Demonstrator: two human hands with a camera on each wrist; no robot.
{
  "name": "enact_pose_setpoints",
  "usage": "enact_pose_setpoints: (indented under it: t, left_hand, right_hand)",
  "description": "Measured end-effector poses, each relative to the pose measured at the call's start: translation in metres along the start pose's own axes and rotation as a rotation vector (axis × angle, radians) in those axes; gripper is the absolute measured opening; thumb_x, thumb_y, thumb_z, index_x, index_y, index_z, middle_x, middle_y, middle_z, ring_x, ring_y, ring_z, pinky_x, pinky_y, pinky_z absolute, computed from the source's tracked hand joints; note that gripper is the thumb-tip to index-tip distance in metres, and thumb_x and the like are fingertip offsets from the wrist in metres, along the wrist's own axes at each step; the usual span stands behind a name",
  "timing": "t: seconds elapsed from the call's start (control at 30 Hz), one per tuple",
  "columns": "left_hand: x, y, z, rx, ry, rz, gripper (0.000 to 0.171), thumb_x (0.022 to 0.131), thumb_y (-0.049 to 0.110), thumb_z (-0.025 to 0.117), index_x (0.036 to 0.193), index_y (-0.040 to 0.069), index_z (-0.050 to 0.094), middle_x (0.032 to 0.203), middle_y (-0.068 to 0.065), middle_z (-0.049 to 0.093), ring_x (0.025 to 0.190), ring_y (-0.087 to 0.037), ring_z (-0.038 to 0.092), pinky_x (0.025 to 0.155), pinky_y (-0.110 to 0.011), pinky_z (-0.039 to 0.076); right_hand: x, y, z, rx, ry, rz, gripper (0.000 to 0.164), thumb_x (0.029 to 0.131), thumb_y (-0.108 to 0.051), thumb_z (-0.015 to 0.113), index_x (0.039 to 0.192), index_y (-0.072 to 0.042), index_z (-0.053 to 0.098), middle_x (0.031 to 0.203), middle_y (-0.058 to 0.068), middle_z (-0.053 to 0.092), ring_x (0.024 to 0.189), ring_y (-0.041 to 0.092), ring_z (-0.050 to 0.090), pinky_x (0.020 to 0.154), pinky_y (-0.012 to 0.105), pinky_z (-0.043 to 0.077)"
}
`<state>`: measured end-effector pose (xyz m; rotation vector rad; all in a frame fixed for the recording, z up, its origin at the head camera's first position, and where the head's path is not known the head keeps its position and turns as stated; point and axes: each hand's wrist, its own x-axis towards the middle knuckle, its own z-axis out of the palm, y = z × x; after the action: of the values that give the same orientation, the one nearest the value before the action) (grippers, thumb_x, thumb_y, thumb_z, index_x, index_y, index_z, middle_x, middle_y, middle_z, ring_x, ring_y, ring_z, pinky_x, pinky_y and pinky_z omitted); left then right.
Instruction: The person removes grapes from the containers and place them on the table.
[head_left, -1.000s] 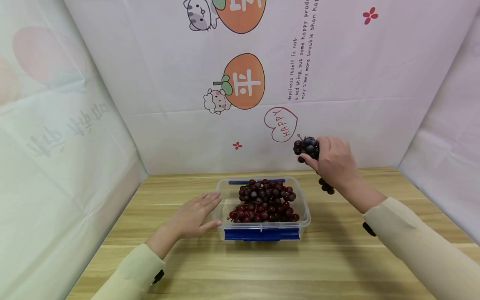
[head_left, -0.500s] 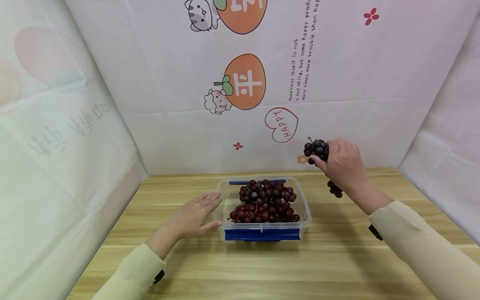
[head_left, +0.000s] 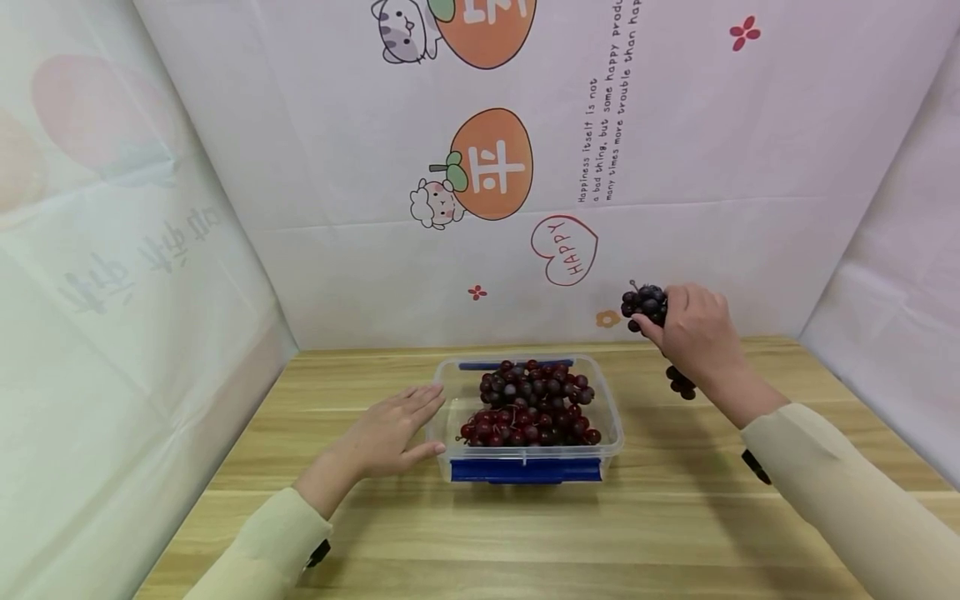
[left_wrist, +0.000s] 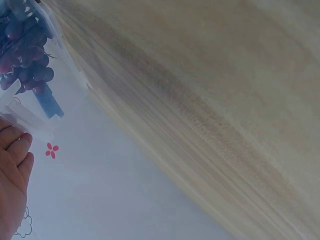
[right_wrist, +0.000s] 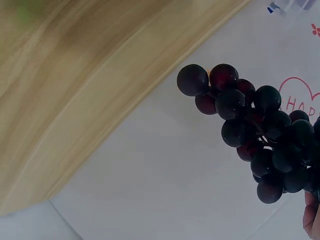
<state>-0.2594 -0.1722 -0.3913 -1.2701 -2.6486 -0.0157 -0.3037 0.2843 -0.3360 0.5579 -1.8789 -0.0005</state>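
Note:
Up above the table's back right, my right hand grips a bunch of dark grapes. Part of the bunch hangs below the palm; the right wrist view shows its dark round grapes closely, with only fingertips at the edge. A clear plastic box with blue clips stands mid-table. Inside it lie red and dark grapes, filling its middle and right. Beside the box's left wall, my left hand is spread with straight fingers, its fingertips and thumb at the rim. The left wrist view catches those fingers near the box wall.
A wooden table carries the box. White printed cloth rises behind the table's back edge, with further cloth walls at left and right. Bare wood lies in front of the box and to its right.
My right hand has moved to the right and slightly down, carrying the bunch of grapes farther from the box. The left hand and the box have stayed in place.

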Motion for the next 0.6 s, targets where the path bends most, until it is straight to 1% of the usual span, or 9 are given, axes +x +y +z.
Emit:
enact_pose_setpoints:
  t: [0.1, 0.33, 0.43, 0.6]
  left_hand:
    - [0.000, 0.000, 0.000, -0.002, -0.006, -0.002, 0.073, 0.100, 0.054, 0.041, 0.148, -0.001, 0.036, 0.154, -0.016, 0.031, 0.140, -0.032, 0.032, 0.115, -0.043, 0.025]
    - [0.000, 0.001, 0.000, 0.001, -0.002, 0.004, 0.073, 0.100, 0.054, 0.040, 0.148, -0.001, 0.037, 0.153, -0.017, 0.031, 0.140, -0.032, 0.032, 0.114, -0.045, 0.026]
    - [0.000, 0.001, 0.001, 0.001, 0.000, 0.006, 0.073, 0.100, 0.054, 0.040, 0.148, -0.002, 0.037, 0.153, -0.017, 0.031, 0.139, -0.033, 0.032, 0.114, -0.045, 0.026]
    - [0.000, 0.000, 0.002, -0.002, 0.006, 0.002, 0.071, 0.100, 0.050, 0.046, 0.148, -0.002, 0.036, 0.153, -0.018, 0.031, 0.139, -0.033, 0.033, 0.114, -0.046, 0.027]
  right_hand:
    - [-0.004, 0.003, 0.003, -0.015, -0.012, 0.000, 0.074, 0.101, -0.055, 0.038, 0.083, 0.015, 0.053, 0.063, 0.022, 0.046, 0.049, 0.040, 0.044, 0.042, 0.046, 0.032]
    - [-0.014, 0.010, 0.009, -0.035, -0.037, 0.005, 0.073, 0.101, -0.056, 0.037, 0.076, 0.012, 0.050, 0.059, 0.016, 0.039, 0.044, 0.033, 0.037, 0.041, 0.038, 0.026]
    - [-0.018, 0.012, 0.010, -0.038, -0.066, 0.015, 0.072, 0.101, -0.056, 0.036, 0.075, 0.010, 0.048, 0.058, 0.016, 0.039, 0.044, 0.033, 0.037, 0.041, 0.038, 0.026]
    - [-0.023, 0.013, 0.015, -0.063, -0.136, 0.031, 0.071, 0.101, -0.056, 0.034, 0.073, 0.009, 0.046, 0.058, 0.017, 0.041, 0.044, 0.033, 0.038, 0.041, 0.039, 0.028]
